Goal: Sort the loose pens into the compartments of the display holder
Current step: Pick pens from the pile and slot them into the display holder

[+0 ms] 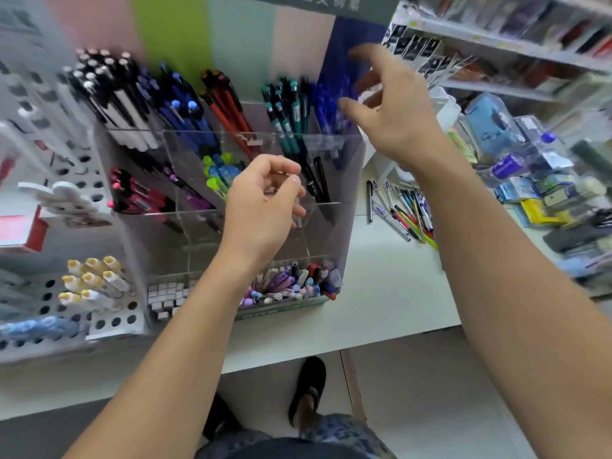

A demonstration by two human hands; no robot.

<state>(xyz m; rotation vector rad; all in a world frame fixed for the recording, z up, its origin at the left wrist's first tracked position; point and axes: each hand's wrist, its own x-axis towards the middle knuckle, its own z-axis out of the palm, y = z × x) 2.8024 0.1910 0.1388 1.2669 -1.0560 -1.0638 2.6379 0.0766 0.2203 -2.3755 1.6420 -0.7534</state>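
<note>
A clear acrylic display holder [344, 207] stands on the white counter, its tiered compartments filled with black, blue, red, teal and pink pens. My left hand [261, 207] hovers over the middle tier, fingers curled around a thin pale pen [299, 220] that points down. My right hand [387, 107] is raised at the top right compartment with spread, relaxed fingers next to the blue pens [328, 104], holding nothing. A pile of loose pens [404, 210] lies on the counter right of the holder.
White perforated pen racks [76, 293] with yellow-capped markers stand at the left. Packaged stationery [530, 180] crowds the right side, under wall shelves [496, 38]. The counter's front edge [331, 346] runs above my foot.
</note>
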